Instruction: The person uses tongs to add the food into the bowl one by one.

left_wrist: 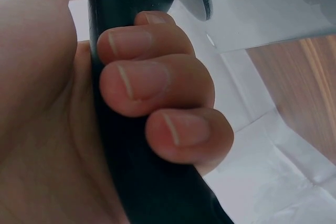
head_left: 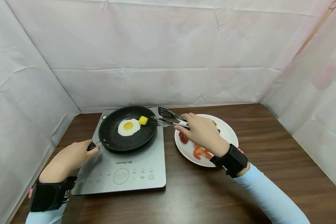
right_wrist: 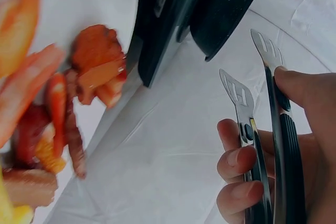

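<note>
Leftmost, lower left of the head view, left hand (head_left: 68, 160) wraps the black pan handle (head_left: 91, 145); left wrist view shows fingers (left_wrist: 157, 80) curled tight round it, likely to steady the pan. Frying pan (head_left: 128, 128) sits on a grey induction cooktop (head_left: 123, 169), centre frame, with a fried egg (head_left: 128, 127) and a small yellow cube (head_left: 143, 120) just beside the egg, toward the pan's right rim. Cooktop front reads "Joyoung" plus Chinese characters; touch control labels too small to read. Right of centre, right hand (head_left: 203, 132) holds metal tongs (head_left: 168, 119), tips parted narrowly and empty, hanging over the pan's right edge and pointing at the cube. Right wrist view confirms fingers (right_wrist: 239, 163) round both tong arms. Under that hand, white plate (head_left: 229, 132) on the wooden table (head_left: 268, 133) carries red and orange food pieces (head_left: 200, 152).
</note>
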Available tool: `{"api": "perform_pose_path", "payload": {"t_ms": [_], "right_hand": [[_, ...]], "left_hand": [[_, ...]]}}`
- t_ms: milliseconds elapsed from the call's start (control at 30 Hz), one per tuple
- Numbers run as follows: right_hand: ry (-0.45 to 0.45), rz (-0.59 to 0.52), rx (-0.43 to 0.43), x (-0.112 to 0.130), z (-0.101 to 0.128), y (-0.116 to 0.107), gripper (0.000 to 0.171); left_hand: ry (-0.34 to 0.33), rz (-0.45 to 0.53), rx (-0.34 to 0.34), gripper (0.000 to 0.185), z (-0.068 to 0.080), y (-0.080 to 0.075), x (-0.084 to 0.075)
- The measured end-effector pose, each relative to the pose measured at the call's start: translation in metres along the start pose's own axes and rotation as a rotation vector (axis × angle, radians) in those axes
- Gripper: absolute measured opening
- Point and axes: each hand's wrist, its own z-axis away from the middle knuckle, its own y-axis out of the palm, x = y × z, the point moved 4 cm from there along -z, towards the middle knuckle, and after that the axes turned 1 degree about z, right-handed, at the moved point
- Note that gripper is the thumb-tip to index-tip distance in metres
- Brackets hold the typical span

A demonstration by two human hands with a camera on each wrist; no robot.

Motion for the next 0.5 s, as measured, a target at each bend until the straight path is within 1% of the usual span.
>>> {"api": "perform_pose_path", "payload": {"t_ms": [100,167,267,367,500], "right_hand": [[0.008,-0.01,-0.01,-0.007,0.007,-0.001,0.059],[0.002,-0.016,-0.035,-0.013,0.012,-0.003,0.056],[-0.015,-0.024,-0.045,-0.022,0.019,-0.008,0.053],[-0.015,-0.026,-0.028,-0.032,0.027,-0.012,0.05],[0.021,-0.025,0.026,-0.048,0.039,-0.015,0.05]], "left_hand": [[0.006,0.007,-0.001,0.066,0.002,-0.001,0.0],[0.011,0.011,-0.003,0.064,0.003,0.0,0.0],[0.012,0.017,-0.004,0.063,0.003,0.001,0.0],[0.017,0.023,-0.005,0.059,0.003,0.001,0.0],[0.021,0.02,-0.009,0.062,0.002,0.001,0.0]]}}
